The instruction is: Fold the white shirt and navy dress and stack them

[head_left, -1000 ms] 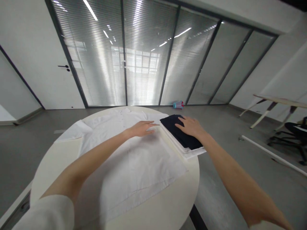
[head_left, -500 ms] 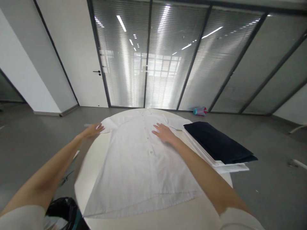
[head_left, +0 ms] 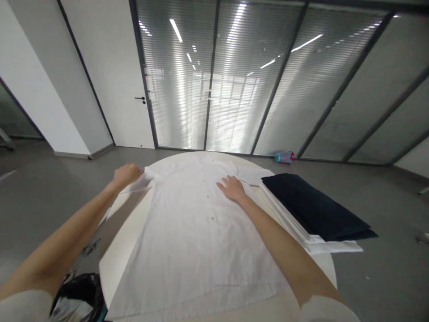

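A white short-sleeved button-up shirt (head_left: 187, 241) lies spread out, front up, on a round white table (head_left: 124, 250), its collar at the far edge and its hem toward me. My left hand (head_left: 127, 174) is closed on the end of the shirt's left-hand sleeve, pulling that cloth a little off the table. On the upper chest, just right of the button line, my right hand (head_left: 232, 188) rests flat with its fingers spread, holding nothing.
To the right sits a stack of folded white cloth (head_left: 311, 243) topped by folded dark navy cloth (head_left: 315, 205), jutting past the table edge. A black-lined bin (head_left: 83, 290) stands at lower left. On the floor by the glass partition lies a blue-and-red striped object (head_left: 284, 157).
My left hand has gone from loosely extended fingers to closed around the sleeve end, lifting it slightly outward. My right hand stays on the shirt's chest. The view has shifted a little.
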Tool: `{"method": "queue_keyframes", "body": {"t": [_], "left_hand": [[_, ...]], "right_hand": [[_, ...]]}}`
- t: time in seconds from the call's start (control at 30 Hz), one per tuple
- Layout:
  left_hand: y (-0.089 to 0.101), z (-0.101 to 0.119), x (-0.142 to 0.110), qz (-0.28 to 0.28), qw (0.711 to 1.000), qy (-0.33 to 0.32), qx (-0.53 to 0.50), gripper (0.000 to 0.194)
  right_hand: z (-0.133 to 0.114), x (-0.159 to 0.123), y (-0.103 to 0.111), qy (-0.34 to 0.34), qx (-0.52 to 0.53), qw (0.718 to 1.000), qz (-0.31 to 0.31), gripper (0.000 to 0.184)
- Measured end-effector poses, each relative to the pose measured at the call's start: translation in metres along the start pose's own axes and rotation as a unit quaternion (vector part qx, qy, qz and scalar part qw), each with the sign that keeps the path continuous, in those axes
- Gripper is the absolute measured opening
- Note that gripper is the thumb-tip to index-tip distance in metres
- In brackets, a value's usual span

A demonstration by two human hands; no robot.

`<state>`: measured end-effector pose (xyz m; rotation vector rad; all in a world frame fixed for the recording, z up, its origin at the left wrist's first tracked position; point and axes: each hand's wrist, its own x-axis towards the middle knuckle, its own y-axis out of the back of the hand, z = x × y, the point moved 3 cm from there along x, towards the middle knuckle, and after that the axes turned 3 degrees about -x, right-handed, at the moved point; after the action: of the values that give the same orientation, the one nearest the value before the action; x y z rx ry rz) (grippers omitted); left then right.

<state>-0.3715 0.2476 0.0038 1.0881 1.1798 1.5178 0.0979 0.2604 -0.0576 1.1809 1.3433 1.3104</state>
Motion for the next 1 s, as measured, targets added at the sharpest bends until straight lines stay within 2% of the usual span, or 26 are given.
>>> {"method": "queue_keyframes", "body": {"t": [0.07, 0.13, 0.23, 0.3, 0.37, 0.43, 0.53, 0.63, 0.73, 0.83, 0.9, 1.0], "left_hand": [[-0.003, 0.039, 0.014, 0.006, 1.0, -0.028, -0.005, 0.045], [-0.018, 0.08, 0.028, -0.008, 0.998, -0.058, -0.014, 0.044], [-0.054, 0.133, 0.041, -0.039, 0.993, -0.105, -0.03, 0.058], [-0.078, 0.152, 0.045, -0.049, 0.991, -0.12, -0.032, 0.071], [-0.094, 0.157, 0.051, -0.045, 0.991, -0.122, -0.023, 0.08], [-0.102, 0.151, 0.06, -0.039, 0.992, -0.122, -0.012, 0.08], [-0.101, 0.139, 0.074, -0.046, 0.991, -0.126, -0.005, 0.074], [-0.096, 0.134, 0.077, -0.033, 0.992, -0.122, -0.001, 0.068], [-0.095, 0.137, 0.066, -0.004, 0.986, -0.165, -0.005, 0.066], [-0.098, 0.137, 0.053, -0.033, 0.976, -0.215, -0.017, 0.064], [-0.096, 0.134, 0.046, -0.053, 0.975, -0.214, -0.019, 0.064], [-0.084, 0.139, 0.027, -0.037, 0.971, -0.234, -0.013, 0.061]], "right_hand": [[-0.002, 0.013, 0.011, -0.001, -0.001, 0.999, 0.041, 0.07], [-0.002, 0.028, 0.019, -0.003, 0.001, 0.998, 0.057, 0.068], [0.001, 0.051, 0.018, -0.015, 0.009, 1.0, 0.021, 0.07], [0.002, 0.064, 0.008, -0.027, 0.014, 0.999, -0.021, 0.074], [0.0, 0.074, -0.002, -0.038, 0.019, 0.998, -0.041, 0.076], [-0.005, 0.084, -0.008, -0.041, 0.021, 0.999, -0.027, 0.075], [-0.017, 0.095, -0.009, -0.033, 0.027, 0.999, -0.014, 0.074], [-0.027, 0.101, -0.006, -0.026, 0.03, 0.999, -0.006, 0.075], [-0.025, 0.099, -0.006, 0.0, 0.027, 1.0, -0.01, 0.076], [-0.011, 0.092, -0.006, 0.01, 0.016, 0.999, -0.029, 0.073], [0.0, 0.084, -0.003, -0.004, 0.006, 0.999, -0.035, 0.072], [0.006, 0.066, 0.01, -0.015, -0.022, 0.999, -0.024, 0.07]]}}
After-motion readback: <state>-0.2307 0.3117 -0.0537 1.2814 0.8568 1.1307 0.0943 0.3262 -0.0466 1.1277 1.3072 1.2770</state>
